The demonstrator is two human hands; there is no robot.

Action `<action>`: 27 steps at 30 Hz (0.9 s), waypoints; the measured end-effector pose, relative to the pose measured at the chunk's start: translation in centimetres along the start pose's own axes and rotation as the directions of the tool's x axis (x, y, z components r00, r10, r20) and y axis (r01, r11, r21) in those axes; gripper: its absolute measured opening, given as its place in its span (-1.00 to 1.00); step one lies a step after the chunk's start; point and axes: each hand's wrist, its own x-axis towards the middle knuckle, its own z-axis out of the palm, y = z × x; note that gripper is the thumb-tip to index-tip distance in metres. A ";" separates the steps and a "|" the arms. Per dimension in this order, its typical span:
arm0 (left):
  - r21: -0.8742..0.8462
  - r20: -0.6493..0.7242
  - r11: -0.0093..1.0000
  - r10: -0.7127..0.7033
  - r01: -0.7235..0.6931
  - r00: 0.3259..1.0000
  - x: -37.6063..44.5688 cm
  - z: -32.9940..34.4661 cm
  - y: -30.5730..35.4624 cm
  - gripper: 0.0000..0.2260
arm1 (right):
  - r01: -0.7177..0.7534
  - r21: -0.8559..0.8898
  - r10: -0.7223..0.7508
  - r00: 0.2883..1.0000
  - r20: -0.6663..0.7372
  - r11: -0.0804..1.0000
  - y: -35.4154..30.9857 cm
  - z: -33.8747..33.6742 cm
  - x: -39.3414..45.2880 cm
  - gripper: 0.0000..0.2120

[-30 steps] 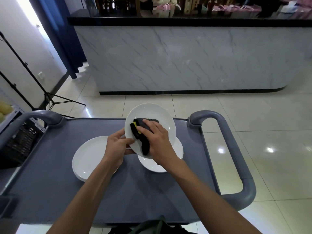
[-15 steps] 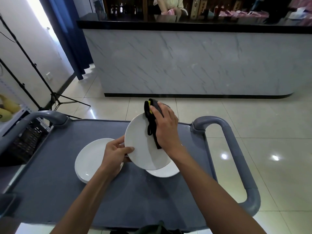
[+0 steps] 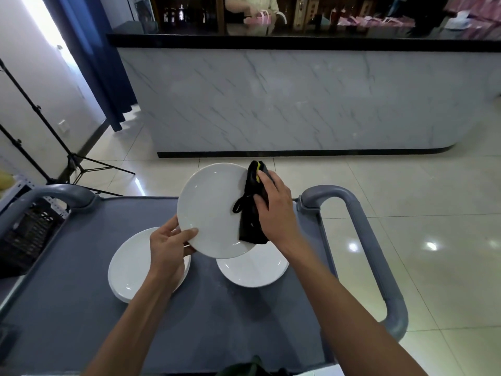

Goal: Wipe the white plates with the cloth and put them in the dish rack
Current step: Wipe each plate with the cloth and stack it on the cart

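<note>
I hold a white plate [image 3: 211,210] tilted above the grey cart top [image 3: 67,294]. My left hand [image 3: 169,249] grips its lower left rim, thumb on the face. My right hand [image 3: 273,210] holds a black cloth [image 3: 252,215] with a yellow edge against the plate's right rim. Two more white plates lie flat on the cart: one at the left [image 3: 130,270] under my left wrist, one at the right [image 3: 254,270] partly hidden by the held plate. A black dish rack [image 3: 24,237] sits at the cart's left edge.
The cart has grey loop handles at the left [image 3: 48,194] and right [image 3: 366,240]. A tripod [image 3: 70,161] stands on the tiled floor at the left. A marble counter [image 3: 298,104] runs across behind, with a person seated beyond it.
My right hand and the cloth slid from the plate's middle up to its right rim. The plate's face has turned more toward me.
</note>
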 end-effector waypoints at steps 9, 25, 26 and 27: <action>0.000 0.020 0.999 0.033 -0.033 0.999 0.8 -0.8 0.4 -0.62 | -0.187 0.310 0.170 0.982 0.082 0.932 0.5 -1.1 -1.4 -0.46; 0.059 0.076 0.997 0.051 -0.056 0.996 1.4 -1.4 -0.2 -0.69 | -0.202 0.529 0.188 0.979 0.080 0.824 0.7 -2.2 -1.5 -0.46; 0.063 0.068 0.997 0.044 -0.048 0.997 1.5 -1.2 -0.3 -0.69 | -0.190 0.524 0.188 0.980 0.058 0.830 0.7 -2.2 -1.6 -0.47; 0.074 0.057 0.996 0.037 -0.042 0.998 1.5 -1.1 -0.5 -0.71 | -0.179 0.515 0.186 0.982 0.038 0.838 0.7 -2.2 -1.7 -0.47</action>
